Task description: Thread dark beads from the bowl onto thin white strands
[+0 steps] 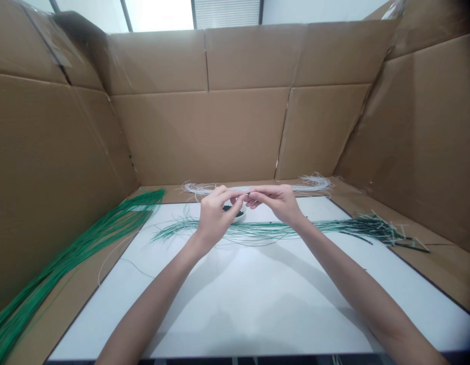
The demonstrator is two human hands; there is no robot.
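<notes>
While both hands are up over the worktop [204, 319], L hand [218, 215] and R hand [275, 203] meet at the fingertips, approx centre of view. Each grip is pinched closed on a thin strand [247, 193]; it's too fine to see much detail, w/ a dark bit visible at the pinch. Small white bowl [239, 217] w/ dark bits inside sits directly below the hands, partly hidden behind L hand. Loose green-and-white wires [257, 232] lie across the white top just in front of the bowl, running R to a messy bunch of dark-ended cut pieces [379, 229] at the edge and onto the brown surface [440, 253] beyond. Long green wire bundle [86, 258] runs along the L side, off the white top. Two white wire coils [199, 189] [314, 183] lie at the back edge, L and R of the hands. Cardboard walls [204, 137] surround the back and sides.
</notes>
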